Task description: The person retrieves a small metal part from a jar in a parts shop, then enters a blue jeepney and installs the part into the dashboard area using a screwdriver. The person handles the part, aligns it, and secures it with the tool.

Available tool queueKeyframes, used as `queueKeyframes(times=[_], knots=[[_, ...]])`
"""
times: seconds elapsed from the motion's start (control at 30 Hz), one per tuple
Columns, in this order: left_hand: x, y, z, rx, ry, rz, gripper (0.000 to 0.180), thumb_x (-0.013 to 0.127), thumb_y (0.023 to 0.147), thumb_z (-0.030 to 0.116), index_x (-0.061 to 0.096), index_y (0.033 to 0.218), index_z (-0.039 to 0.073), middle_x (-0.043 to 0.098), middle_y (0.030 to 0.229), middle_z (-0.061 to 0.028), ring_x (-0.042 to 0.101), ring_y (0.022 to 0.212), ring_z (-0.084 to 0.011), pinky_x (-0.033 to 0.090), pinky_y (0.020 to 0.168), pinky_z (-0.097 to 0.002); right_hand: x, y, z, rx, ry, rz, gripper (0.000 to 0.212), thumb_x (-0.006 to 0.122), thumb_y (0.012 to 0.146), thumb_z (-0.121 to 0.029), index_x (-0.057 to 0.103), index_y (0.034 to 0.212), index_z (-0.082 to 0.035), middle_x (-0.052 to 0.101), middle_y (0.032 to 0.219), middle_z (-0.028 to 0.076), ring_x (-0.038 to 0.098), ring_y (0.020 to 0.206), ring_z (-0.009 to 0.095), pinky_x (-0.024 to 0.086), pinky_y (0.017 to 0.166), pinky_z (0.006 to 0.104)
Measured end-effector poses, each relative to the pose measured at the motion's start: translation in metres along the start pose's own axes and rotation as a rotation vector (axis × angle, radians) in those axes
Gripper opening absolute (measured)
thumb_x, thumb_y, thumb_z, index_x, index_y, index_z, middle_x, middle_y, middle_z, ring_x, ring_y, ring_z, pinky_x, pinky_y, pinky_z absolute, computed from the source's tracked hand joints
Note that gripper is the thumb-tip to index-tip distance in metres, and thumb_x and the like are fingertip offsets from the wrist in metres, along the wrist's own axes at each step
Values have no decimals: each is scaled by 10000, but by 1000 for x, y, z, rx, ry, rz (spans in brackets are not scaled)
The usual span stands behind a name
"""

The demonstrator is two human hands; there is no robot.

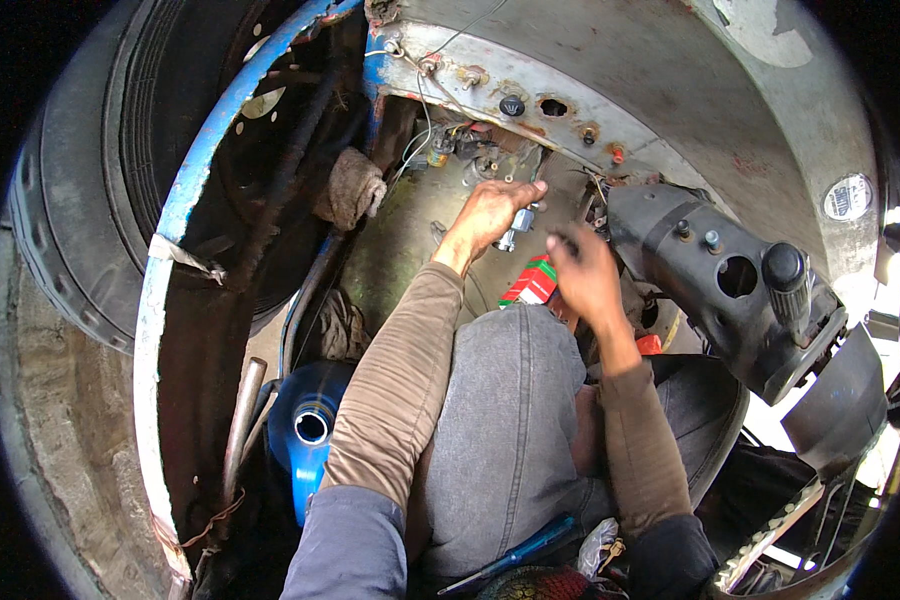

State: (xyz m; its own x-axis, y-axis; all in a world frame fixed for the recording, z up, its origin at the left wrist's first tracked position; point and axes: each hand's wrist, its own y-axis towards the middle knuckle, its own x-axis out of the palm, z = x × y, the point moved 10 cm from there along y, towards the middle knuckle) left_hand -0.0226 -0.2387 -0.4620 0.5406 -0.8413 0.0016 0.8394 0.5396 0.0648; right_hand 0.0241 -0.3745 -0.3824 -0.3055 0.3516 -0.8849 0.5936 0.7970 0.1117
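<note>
My left hand (pixel 492 213) reaches in under the grey panel, thumb stretched along the top. Its fingers are closed on a small silvery metal part (pixel 516 232), whose exact kind I cannot make out. Close by on the right is my right hand (pixel 588 275), its fingertips smeared by motion and pointing toward the metal part. Whether it holds anything is not clear. Between the hands and my knee, a red, green and white box (pixel 530 283) lies beside the right hand. Several small loose parts and wires lie beyond the left hand, around a yellowish component (pixel 438 152).
A black steering column cover (pixel 725 270) juts in at right. Knobs and holes line the grey dashboard panel (pixel 550 85) ahead. At left stand a blue jug (pixel 312 400), a rusty door-frame edge (pixel 155 330) and a large tyre (pixel 80 190). A blue screwdriver (pixel 530 545) lies near my lap.
</note>
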Motion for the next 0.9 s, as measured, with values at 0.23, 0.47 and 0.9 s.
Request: queueKeyframes(times=[0.23, 0.47, 0.9], knots=[[-2, 5, -19, -180, -15, -57, 536, 651, 949, 506, 767, 1094, 3, 750, 1125, -163, 672, 1039, -228, 491, 926, -357, -92, -161, -59, -205, 38, -131, 324, 692, 883, -91, 653, 1197, -18, 649, 1177, 198, 630, 1082, 411, 496, 955, 453], [3, 9, -37, -309, -58, -66, 506, 666, 932, 525, 771, 1142, 77, 745, 1148, -110, 657, 1038, -199, 515, 875, -357, -96, -311, -99, -438, -40, -801, 448, 809, 742, -229, 714, 1171, -144, 621, 1131, 99, 597, 1021, 298, 474, 918, 444], [-1, -14, -18, -348, -90, -117, 647, 673, 907, 591, 731, 1224, 31, 730, 1149, -124, 643, 979, -209, 518, 817, -367, -96, -282, -69, -116, 418, -1078, 480, 772, 850, -186, 615, 1277, -31, 682, 1065, 177, 645, 963, 377, 493, 874, 457]])
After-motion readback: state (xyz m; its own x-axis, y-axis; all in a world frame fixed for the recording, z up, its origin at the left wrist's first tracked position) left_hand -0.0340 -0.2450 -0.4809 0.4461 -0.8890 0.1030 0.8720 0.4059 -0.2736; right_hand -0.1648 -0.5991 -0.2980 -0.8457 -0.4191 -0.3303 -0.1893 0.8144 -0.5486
